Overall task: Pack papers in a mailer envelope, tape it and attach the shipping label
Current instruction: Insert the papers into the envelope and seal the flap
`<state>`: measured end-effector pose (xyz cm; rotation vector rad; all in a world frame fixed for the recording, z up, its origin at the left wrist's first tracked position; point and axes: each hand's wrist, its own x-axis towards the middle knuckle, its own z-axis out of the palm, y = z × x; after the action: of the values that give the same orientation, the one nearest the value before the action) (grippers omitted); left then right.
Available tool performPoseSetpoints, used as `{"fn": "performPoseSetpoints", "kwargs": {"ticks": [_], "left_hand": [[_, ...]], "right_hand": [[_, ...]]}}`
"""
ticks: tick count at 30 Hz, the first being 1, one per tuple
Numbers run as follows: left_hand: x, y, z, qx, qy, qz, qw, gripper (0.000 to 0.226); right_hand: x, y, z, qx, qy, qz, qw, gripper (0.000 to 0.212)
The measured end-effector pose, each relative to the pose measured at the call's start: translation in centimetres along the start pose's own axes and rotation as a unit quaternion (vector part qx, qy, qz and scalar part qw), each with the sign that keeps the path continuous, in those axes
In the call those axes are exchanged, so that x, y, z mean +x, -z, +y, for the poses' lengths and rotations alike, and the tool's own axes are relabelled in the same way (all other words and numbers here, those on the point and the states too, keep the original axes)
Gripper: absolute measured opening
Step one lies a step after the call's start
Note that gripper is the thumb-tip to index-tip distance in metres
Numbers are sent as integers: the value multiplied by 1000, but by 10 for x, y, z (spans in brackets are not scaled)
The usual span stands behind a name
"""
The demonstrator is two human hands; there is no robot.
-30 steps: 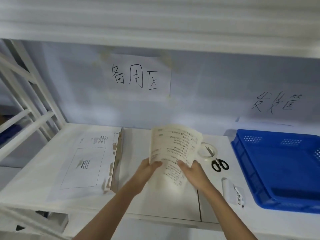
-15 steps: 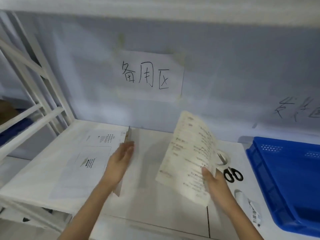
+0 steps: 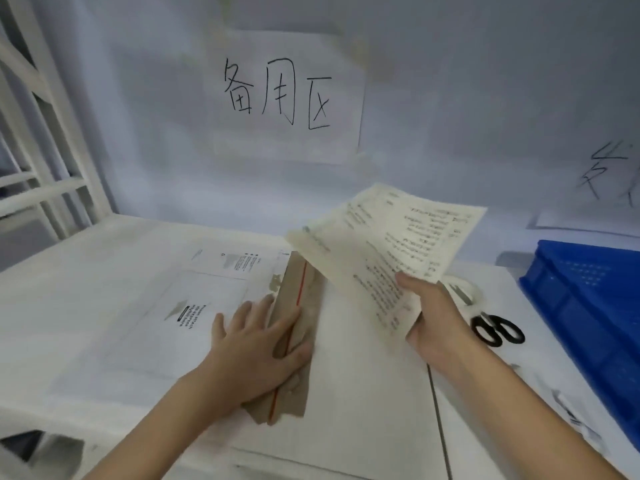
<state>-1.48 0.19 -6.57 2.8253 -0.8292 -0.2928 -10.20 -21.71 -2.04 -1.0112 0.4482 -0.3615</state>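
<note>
White mailer envelope (image 3: 145, 313): flat on the table (image 3: 69, 271), bare tabletop toward 9 o'clock. Brown flap (image 3: 304, 306): folded open along its right edge. Left hand (image 3: 256, 344): fingers straight, spread, pressing the flap. Papers (image 3: 384, 251): raised, tilted, leading corner over the flap's far end. Right hand (image 3: 436, 317): pinches their lower edge. Scissors (image 3: 498, 330), then blue crate (image 3: 588, 306): at 3 o'clock.

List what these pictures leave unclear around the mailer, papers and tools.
- Mailer, head view: whether its mouth is open; the left hand covers the brown flap.
- Papers: how many sheets; print blurred.
- Tape roll: mostly hidden by the right hand and the papers.
- Scissors: blades hidden.
- Label: smeared, unreadable.
- Blue crate: cut off by the right edge.
</note>
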Motion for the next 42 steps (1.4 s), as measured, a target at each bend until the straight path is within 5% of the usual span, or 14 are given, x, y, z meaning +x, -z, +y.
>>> {"fn": "performPoseSetpoints", "kwargs": {"ticks": [7,14,18,21,25,42], "left_hand": [[-63,-22,43,53,-120,42,990,75],[-106,-31,52,-30,-159,120,980,44],[-115,-27,41,7,-44,153,987,72],[-123,-25,45,51,7,147,988,60],[-129,-19,60,93,-13,189,978,44],[-114,-7,56,133,-36,142,980,49]], "right_hand": [[2,-23,53,-5,11,-65,998,30],[-46,-4,60,-60,35,14,997,38],[-78,8,50,-78,47,27,996,40],[-93,14,46,-81,61,23,995,46],[-105,21,40,-93,56,17,994,45],[-145,58,11,-273,52,-4,960,37]]}}
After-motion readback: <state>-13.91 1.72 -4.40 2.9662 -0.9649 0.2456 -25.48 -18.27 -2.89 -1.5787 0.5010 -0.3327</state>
